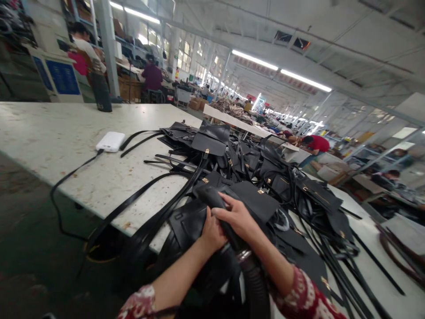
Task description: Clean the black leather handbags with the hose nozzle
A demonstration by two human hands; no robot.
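A black hose with a smooth tube end and a metal ring rises from the bottom of the head view. My right hand is closed around the smooth tube, thumb and forefinger across its top. Against the tube's left side, my left hand is closed too, its fingers partly hidden behind the tube. Directly below both hands lies a black backpack, its flap and straps in sight, its lower part dark. Touching it on the right is another black bag with a gold clasp.
Several black bags with long straps are heaped over the white table. A white box-like device with a black cable and a dark cylinder stand at left. Co-workers are farther back. Brown straps lie at right.
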